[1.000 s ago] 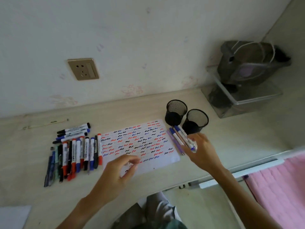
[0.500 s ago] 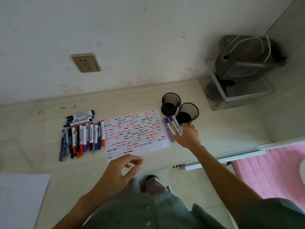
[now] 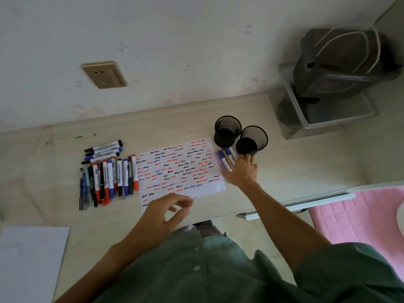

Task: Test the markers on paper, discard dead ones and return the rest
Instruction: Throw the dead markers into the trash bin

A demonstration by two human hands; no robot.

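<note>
Right hand (image 3: pixel 240 172) spread flat, fingers straight, lying on the small cluster of markers (image 3: pixel 225 159) just right of the test paper (image 3: pixel 178 169), fingertips touching the nearer mesh cup (image 3: pixel 251 141); left hand (image 3: pixel 162 214) hovering at the paper's near edge, fingers loosely curled, thumb close to forefinger, gripping nothing visible. Second mesh cup (image 3: pixel 227 131) touching the first, beyond the paper's far right corner; big row of red, blue and black markers (image 3: pixel 107 180) on the table (image 3: pixel 295 169) just left of the paper. Blank sheet (image 3: pixel 28 259) well off from the paper, near left.
</note>
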